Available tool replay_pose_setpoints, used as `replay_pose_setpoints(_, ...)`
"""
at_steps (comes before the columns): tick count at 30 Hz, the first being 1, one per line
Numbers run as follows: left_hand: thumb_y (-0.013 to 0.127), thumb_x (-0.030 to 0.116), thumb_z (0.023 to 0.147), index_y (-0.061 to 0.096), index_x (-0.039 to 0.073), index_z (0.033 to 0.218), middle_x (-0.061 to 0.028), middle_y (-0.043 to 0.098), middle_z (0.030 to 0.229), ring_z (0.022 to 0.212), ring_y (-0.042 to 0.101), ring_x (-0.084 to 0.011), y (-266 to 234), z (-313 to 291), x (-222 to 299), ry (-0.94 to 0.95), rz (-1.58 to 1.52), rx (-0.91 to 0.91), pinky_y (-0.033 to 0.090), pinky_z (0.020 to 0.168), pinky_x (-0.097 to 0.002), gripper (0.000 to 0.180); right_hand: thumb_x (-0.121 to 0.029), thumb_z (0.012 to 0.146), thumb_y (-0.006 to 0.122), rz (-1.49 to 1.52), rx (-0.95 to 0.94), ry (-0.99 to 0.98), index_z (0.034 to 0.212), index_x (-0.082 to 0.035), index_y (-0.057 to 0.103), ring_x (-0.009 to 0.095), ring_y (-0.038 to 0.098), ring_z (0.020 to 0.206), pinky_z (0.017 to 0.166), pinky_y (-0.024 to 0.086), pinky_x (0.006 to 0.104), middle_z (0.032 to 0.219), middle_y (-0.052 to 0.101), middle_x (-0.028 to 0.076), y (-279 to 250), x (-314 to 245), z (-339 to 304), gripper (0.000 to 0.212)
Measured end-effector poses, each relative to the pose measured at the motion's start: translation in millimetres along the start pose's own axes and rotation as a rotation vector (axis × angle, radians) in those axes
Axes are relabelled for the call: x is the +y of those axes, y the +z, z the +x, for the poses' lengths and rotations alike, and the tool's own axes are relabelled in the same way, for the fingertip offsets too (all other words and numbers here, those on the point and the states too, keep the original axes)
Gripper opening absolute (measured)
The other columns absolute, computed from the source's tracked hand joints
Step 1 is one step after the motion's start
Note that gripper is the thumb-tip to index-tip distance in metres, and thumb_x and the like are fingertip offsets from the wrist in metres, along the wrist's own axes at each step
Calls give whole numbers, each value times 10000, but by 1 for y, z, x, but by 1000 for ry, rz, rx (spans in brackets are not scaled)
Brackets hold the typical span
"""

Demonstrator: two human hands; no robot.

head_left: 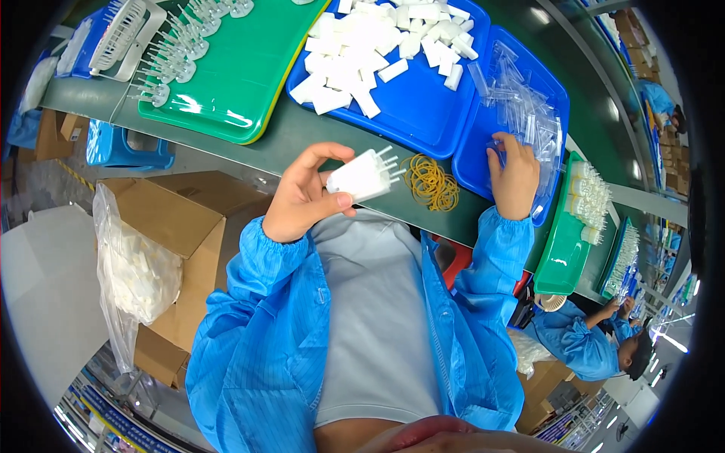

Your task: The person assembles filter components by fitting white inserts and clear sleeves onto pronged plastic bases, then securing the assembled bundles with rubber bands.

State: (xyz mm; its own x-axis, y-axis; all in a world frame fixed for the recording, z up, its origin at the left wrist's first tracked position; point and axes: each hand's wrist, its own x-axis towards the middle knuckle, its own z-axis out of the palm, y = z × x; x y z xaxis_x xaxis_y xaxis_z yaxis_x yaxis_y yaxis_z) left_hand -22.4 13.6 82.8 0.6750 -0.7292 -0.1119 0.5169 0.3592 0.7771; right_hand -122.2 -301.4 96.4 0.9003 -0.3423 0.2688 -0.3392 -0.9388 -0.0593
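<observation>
My left hand [306, 192] holds a white block [355, 177] between thumb and fingers, over the table's near edge. Several thin clear tubes stick out of the block's right end. At the right, my right hand [516, 177] reaches over a blue tray [472, 162] of loose clear plastic tubes [529, 113]. Its thumb and forefinger are bent and apart, with nothing visible between them. A heap of yellow rubber bands [432, 183] lies on the table between my hands.
Another blue tray [430, 128] holds many white blocks [351, 53]. Green trays [234, 98] [563, 260] at left and right carry upright tube clusters [177, 64]. An open carton [174, 219] with a plastic bag stands left. A person in blue [578, 340] works at far right.
</observation>
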Motion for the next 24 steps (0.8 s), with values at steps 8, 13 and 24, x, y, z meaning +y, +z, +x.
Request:
replay_pose_setpoints(8, 650, -100, 787, 450, 5, 1256, -103, 479, 1221, 1084, 571, -217, 4, 4, -6, -16, 1, -54, 569, 785, -330, 521, 58, 775, 660, 1226, 177, 21, 1176, 63, 601, 250, 653, 937, 829, 531, 322, 1023, 623, 167, -39, -50, -13, 405)
replay_pose_setpoints(13, 652, -95, 789, 461, 5, 1234, -112, 494, 1205, 1095, 558, -211, 8, 5, -16, -17, -28, -92, 566, 790, -337, 495, 32, 752, 688, 1415, 132, -122, 1128, 68, 622, 239, 634, 960, 819, 527, 316, 1044, 611, 163, -38, -68, -22, 384)
replay_pose_setpoints(24, 619, -78, 821, 567, 30, 1069, -109, 511, 1178, 1084, 554, -212, 15, 8, -16, -3, 183, -92, 573, 758, -316, 275, 36, 714, 720, 1365, 21, -131, 1042, 21, 659, 233, 647, 895, 793, 522, 316, 1006, 644, 151, -33, -84, -28, 334)
